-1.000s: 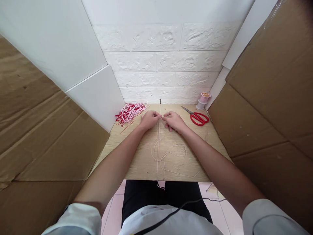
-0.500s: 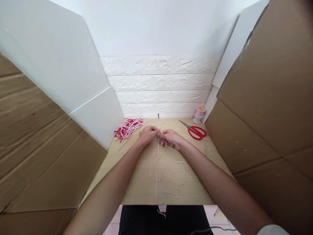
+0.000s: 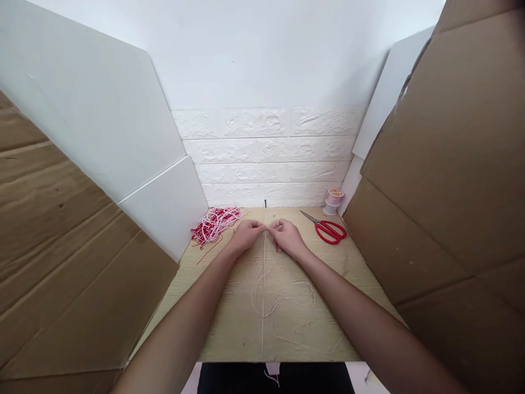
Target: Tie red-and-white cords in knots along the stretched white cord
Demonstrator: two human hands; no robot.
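Note:
A pale cord runs down the middle of the wooden table from a dark nail at the back to the front edge. My left hand pinches the cord just in front of the nail, thumb and forefinger pressed together. Close against it, my right hand is also closed in a pinch on the cord, fingertips almost touching the left ones. Loose loops of thin cord trail over the tabletop below the hands. The fingertips hide the exact spot where the strands meet.
A heap of red and pink-white cords lies at the back left. Red-handled scissors rest at the back right, near stacked thread spools. Cardboard panels flank the table, and a white brick-patterned wall closes the back.
My right hand has turned, its lower fingers tucking in, and its fingertips now pinch right beside the left ones. The whole view has shifted slightly, so the table appears lower.

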